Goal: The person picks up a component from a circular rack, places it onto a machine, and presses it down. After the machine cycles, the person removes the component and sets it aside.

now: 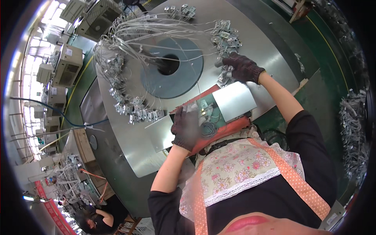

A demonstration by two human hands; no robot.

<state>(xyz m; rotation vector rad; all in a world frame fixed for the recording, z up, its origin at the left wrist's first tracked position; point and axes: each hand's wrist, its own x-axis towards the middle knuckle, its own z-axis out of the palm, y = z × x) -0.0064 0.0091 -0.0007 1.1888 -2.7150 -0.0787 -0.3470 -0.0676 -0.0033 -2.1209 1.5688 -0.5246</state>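
Dark knitted gloves cover both my hands. My left hand point(185, 126) is curled and slightly blurred at the left end of a small green work surface. Something grey shows at its fingertips, but I cannot make out what. Beside it lie a small part with brass-coloured pieces point(203, 111) and a coil of thin grey wire point(209, 129). Farther right, my right hand point(242, 67) reaches over a row of small metal brackets point(226, 39), its fingers closed on a metal bracket point(225, 75) at the near end. A bare metal plate point(234, 102) sits between my hands.
A metal table carries a grey round disc point(172, 84) with a dark central hole. Bundled pale wires point(137, 33) fan across it, ending in brackets point(147, 115). Red cloth point(229, 127) edges the work surface. At lower left, a co-worker point(102, 223) sits near more wired parts.
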